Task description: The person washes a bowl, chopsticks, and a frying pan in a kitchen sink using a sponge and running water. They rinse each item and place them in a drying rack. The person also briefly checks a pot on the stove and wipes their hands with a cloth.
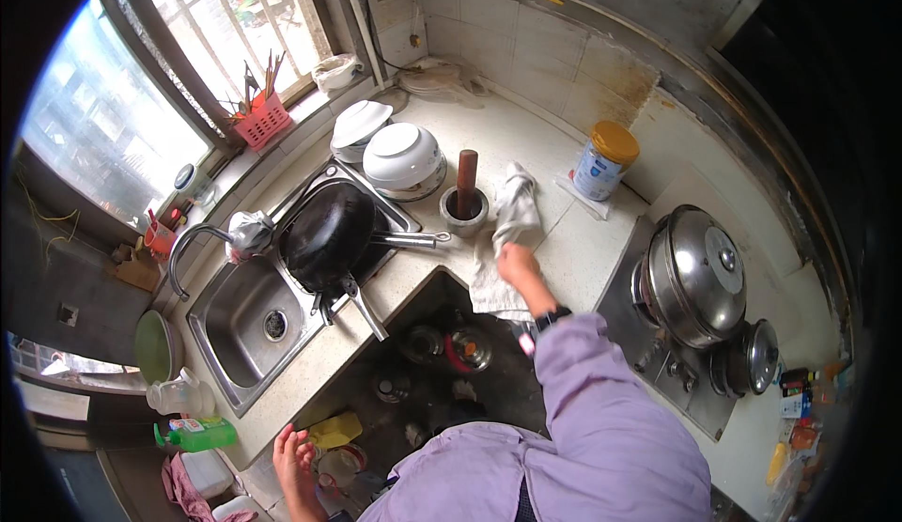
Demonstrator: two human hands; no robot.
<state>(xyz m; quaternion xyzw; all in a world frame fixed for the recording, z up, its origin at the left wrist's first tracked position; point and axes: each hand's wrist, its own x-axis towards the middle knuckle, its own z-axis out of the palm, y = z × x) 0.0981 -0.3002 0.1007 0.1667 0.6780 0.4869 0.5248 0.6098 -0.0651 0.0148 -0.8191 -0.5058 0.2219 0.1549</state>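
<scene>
My right hand (519,266) is closed on a pale cloth (518,201), which lies on the countertop and hangs over its front edge. Just left of the cloth stands a stone mortar (464,225) with a brown wooden pestle (466,177) upright in it. A canister with an orange lid (615,143) is on the counter to the right. My left hand (292,462) is at the lower left, off the counter's front edge, fingers slightly curled and apart, holding nothing. Near it are a yellow container (337,430) below the counter and a green pump bottle (204,434).
The steel sink (243,325) has a faucet (184,247) and dark woks (328,233) over its right side. White bowls (402,155) stand behind. At right, a steel pot with a lid (697,275) and a smaller pot (761,356) sit on the gas stove (627,275). Jars lie under the counter.
</scene>
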